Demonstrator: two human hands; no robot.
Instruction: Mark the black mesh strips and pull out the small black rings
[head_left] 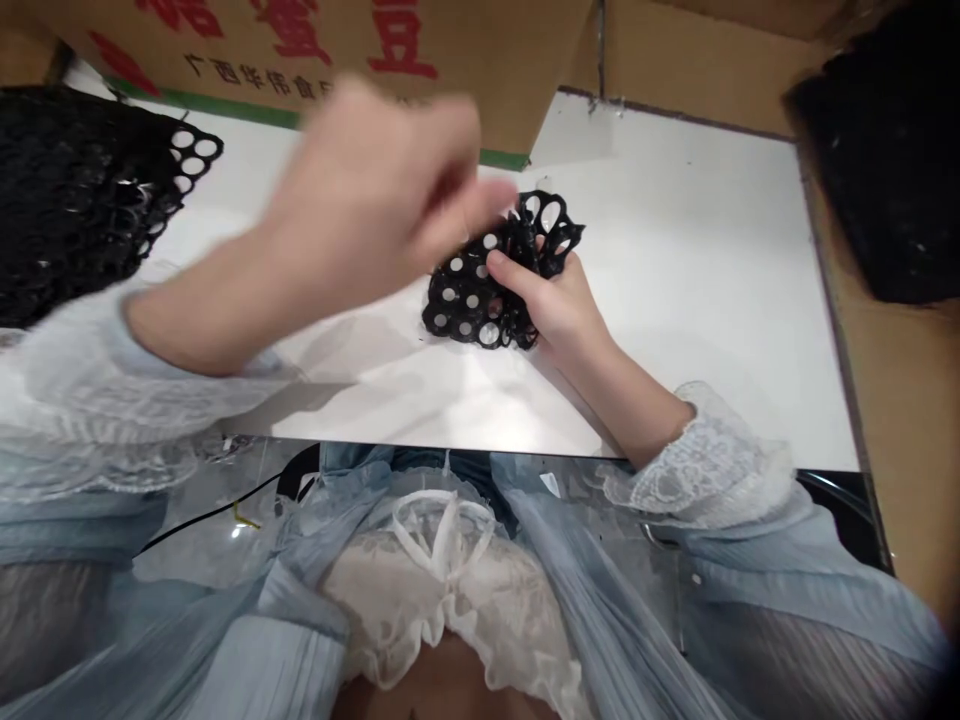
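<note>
One black mesh piece (461, 283), round-holed, bunched — right hand (559, 300) pinches it; left hand (375, 185) blurred, seemingly curled, contents unclear.

Head camera, facing forward and down, close above left hand (382, 185), right hand (559, 300), white tabletop (697, 300).

Light-blue sleeves (787, 580), crinkled; white lace cuffs (724, 465), frilled; cream top (375, 575), ruffled neckline (427, 632); white looped bow (448, 555), which I see at the chest.

The left hand (382, 190) is blurred; below it, soft shadows lie on the bright worktop (720, 280).
</note>
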